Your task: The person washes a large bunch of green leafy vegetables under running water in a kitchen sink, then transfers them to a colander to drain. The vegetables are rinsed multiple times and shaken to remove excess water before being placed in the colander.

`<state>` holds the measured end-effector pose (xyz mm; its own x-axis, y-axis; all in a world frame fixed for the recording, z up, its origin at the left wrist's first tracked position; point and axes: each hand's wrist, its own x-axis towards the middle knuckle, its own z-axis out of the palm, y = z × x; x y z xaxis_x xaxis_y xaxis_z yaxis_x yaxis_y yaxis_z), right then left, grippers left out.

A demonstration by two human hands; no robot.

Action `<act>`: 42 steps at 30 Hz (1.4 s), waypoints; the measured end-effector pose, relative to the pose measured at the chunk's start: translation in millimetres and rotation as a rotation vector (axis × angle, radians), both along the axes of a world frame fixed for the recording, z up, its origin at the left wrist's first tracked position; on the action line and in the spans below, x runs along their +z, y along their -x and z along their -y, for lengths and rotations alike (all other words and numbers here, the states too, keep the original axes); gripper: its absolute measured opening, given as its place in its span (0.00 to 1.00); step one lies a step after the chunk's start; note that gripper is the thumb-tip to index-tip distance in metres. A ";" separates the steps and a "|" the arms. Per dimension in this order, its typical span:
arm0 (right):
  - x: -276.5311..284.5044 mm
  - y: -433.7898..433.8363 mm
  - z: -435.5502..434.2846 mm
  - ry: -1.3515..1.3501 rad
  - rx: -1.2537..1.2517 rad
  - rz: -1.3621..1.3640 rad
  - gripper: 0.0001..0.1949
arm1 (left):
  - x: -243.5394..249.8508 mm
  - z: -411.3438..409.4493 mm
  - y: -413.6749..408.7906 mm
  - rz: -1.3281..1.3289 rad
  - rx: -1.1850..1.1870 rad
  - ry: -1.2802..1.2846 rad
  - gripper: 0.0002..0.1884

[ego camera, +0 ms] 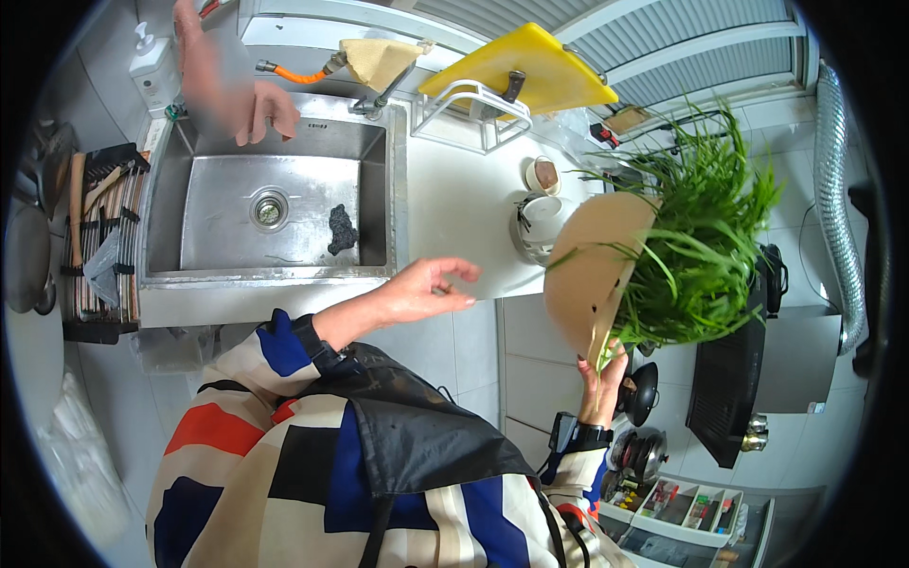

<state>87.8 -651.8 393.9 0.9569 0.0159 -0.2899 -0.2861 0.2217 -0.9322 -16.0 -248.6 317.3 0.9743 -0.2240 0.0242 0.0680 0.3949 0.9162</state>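
My right hand (602,376) grips the lower rim of a beige basin (593,263), which is tipped on its side at the right of the counter. Long, thin green leaves (699,248), like chives or water spinach, fill the basin and spill past its rim. Nothing is in my left hand (433,287), whose fingers are apart and slightly curled over the counter's front edge, right of the sink. The stainless steel sink (206,213) holds a dark mesh scrubber (344,231) near its right wall.
Beside the sink stands a white rack (490,135) with a yellow cutting board (525,67) and a knife (513,89). White bowls (547,213) sit near the basin. Pink, partly blurred rubber gloves, by their look (270,113), hang over the sink's back left. A range hood (731,383) juts in at right.
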 end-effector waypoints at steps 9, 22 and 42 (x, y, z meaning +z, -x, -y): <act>-14.4 5.0 -44.3 -0.211 0.119 -0.195 0.24 | 74.3 4.8 -59.0 0.410 0.614 -0.447 0.15; -48.9 -3.9 -84.0 -0.168 0.184 -0.274 0.22 | 67.3 -29.2 12.4 -0.038 0.052 -0.046 0.06; -113.6 5.0 -115.3 -0.193 0.381 -0.351 0.21 | 277.2 13.9 -112.3 0.221 -0.006 -0.468 0.08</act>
